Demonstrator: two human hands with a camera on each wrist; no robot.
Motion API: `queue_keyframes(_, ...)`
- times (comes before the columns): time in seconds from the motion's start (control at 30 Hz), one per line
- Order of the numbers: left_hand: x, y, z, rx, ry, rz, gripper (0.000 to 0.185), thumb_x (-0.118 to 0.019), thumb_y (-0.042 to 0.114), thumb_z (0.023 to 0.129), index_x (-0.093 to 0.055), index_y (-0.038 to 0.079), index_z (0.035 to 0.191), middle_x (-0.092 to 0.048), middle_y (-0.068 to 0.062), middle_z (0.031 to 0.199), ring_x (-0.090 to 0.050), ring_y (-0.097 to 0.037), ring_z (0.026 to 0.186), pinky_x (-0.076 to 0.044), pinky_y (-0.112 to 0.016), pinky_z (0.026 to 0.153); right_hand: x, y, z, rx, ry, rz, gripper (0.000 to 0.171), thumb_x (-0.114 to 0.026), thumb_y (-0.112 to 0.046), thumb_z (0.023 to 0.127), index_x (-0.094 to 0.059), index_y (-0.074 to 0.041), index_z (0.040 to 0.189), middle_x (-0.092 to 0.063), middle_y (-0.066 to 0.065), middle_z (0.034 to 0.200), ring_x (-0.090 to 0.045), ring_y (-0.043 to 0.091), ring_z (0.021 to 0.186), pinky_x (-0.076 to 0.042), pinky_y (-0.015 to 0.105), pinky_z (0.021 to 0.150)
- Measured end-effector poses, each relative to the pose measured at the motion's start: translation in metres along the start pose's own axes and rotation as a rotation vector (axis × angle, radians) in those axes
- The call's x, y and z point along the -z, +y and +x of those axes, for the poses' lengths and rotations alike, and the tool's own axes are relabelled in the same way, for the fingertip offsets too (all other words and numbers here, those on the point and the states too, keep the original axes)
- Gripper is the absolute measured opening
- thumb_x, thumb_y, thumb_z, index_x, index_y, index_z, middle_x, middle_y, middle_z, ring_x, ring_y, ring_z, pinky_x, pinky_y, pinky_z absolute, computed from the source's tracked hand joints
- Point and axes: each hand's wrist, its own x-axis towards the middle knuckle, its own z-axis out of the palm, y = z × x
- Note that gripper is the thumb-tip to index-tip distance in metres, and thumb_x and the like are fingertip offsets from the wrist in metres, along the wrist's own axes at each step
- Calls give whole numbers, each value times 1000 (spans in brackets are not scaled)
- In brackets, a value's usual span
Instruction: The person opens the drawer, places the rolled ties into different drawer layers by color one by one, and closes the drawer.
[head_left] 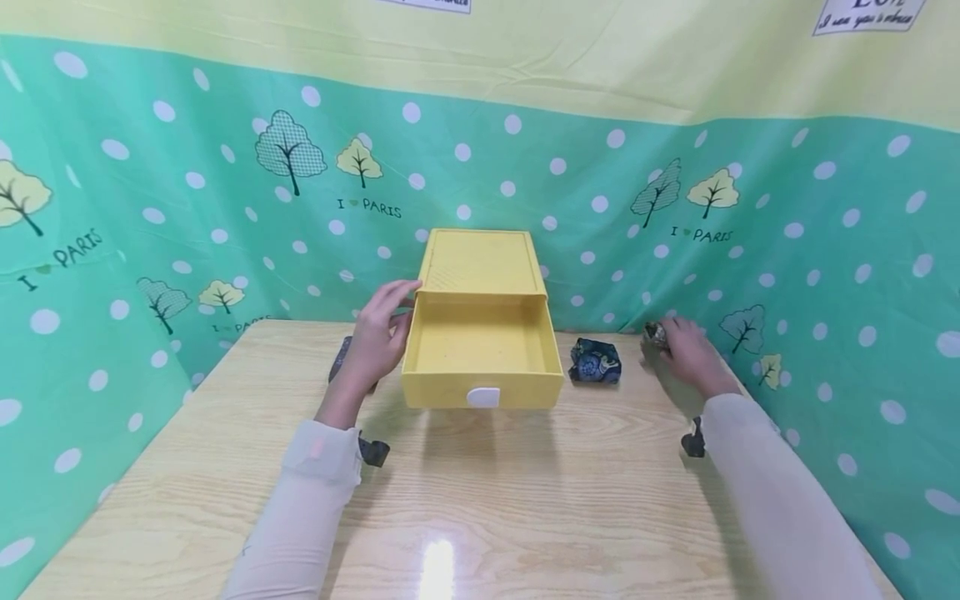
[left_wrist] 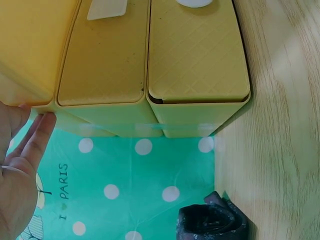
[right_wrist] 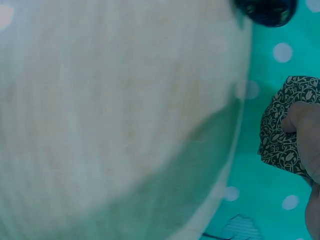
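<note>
A yellow drawer unit (head_left: 480, 260) stands at the back middle, its top drawer (head_left: 483, 390) pulled out with a bare floor showing inside. My left hand (head_left: 381, 332) is at the unit's left side. Its fairly straight fingers (left_wrist: 41, 132) touch the edge near the top drawer. At the far right, my right hand (head_left: 692, 350) holds a folded dark cloth with a cream floral pattern (right_wrist: 276, 134), the thumb pressed on its face. Part of that hand lies outside the right wrist view.
A folded dark-blue patterned cloth (head_left: 595, 361) lies right of the unit. Other dark bundles lie near the right forearm (head_left: 693, 440), beside the left wrist (head_left: 373, 452), and behind the left hand (head_left: 339, 360). A green dotted curtain (head_left: 510, 158) surrounds the wooden table (head_left: 525, 517).
</note>
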Motion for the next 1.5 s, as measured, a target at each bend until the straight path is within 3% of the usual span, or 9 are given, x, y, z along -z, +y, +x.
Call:
queue_keyframes(0.17, 0, 1, 1, 0, 2, 0, 52, -58, -15, 96, -56, 4, 144, -54, -17, 140, -67, -34, 110, -62, -33, 94, 19, -12, 9, 78, 100, -12, 55, -69, 2, 90, -45, 14, 138, -49, 37, 131, -45, 55, 121, -43, 68, 105)
queue_keyframes(0.4, 1, 1, 0, -4, 11, 8, 53, -58, -16, 95, -56, 4, 144, -55, -18, 140, -67, -34, 109, -62, -34, 93, 47, -40, 21, 153, 196, 9, 52, -67, 5, 88, -49, 10, 136, -52, 33, 131, -45, 50, 124, -41, 64, 109)
queue_keyframes(0.7, -2, 1, -5, 3, 8, 7, 54, -59, -18, 94, -57, 3, 143, -55, -19, 139, -67, -35, 109, -62, -35, 93, 76, -91, 25, 258, 258, 24, 61, -75, 7, 83, -51, 5, 138, -54, 28, 134, -47, 47, 126, -42, 62, 111)
queue_keyframes(1.03, 1, 3, -1, -14, 6, 21, 53, -59, -17, 94, -56, 2, 144, -55, -19, 139, -67, -34, 110, -62, -32, 93, 101, -139, 23, 465, 407, 35, 66, -79, 10, 78, -54, 2, 138, -57, 24, 133, -52, 44, 123, -50, 59, 105)
queue_keyframes(1.27, 1, 3, -1, -13, 7, 15, 54, -59, -17, 94, -56, 2, 144, -55, -19, 139, -67, -34, 110, -62, -31, 94, 119, -175, 17, 588, 454, 23, 69, -83, 11, 74, -55, 1, 136, -58, 22, 134, -53, 42, 124, -52, 57, 105)
queue_keyframes(1.5, 0, 3, -1, -7, 6, 14, 54, -59, -17, 94, -55, 3, 145, -55, -18, 140, -67, -33, 111, -62, -33, 94, 123, -203, 14, 691, 479, 38, 68, -85, 10, 72, -57, 3, 133, -59, 23, 134, -54, 41, 123, -54, 55, 104)
